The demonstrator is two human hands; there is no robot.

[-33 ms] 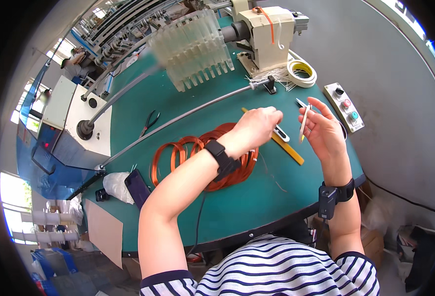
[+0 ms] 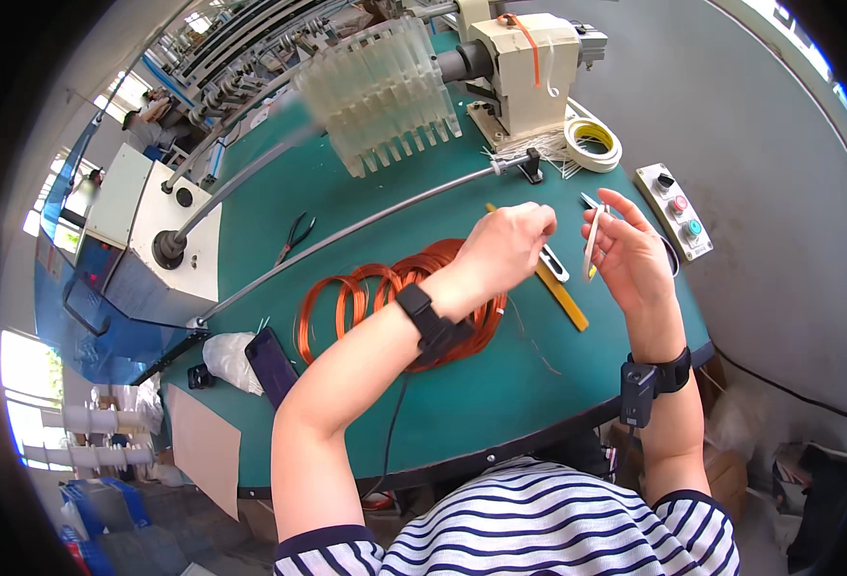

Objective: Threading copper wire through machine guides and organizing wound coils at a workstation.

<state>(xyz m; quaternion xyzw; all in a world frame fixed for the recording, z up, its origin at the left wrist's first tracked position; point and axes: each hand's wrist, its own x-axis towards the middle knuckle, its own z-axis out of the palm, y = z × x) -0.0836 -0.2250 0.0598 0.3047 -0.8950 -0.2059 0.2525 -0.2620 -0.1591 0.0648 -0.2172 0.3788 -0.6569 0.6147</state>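
Note:
My left hand (image 2: 508, 245) is closed, its fingertips pinched over a white-handled utility knife (image 2: 555, 264) and a yellow strip (image 2: 565, 302) on the table. Whether anything is inside that pinch is hidden. Facing it, my right hand (image 2: 634, 254) holds a thin white strip (image 2: 592, 245) with a yellowish lower end between thumb and fingers. Pointed metal blades (image 2: 589, 201) show beside the right fingertips; the rest of that tool is behind the hand. Coils of copper wire (image 2: 476, 338) lie under my left wrist and forearm, partly covered.
A winding machine with a clear ribbed former (image 2: 375, 101) stands at the back, a metal rod (image 2: 366, 223) before it. Tape rolls (image 2: 593, 146) and a button box (image 2: 674, 213) sit at right. Pliers (image 2: 295, 238), a phone (image 2: 270, 367) and a plastic bag (image 2: 231, 362) lie left.
The yellow strip has turned slightly and lies a little steeper. The view has shifted a touch. Both hands keep nearly the same pose, the right still with the white strip.

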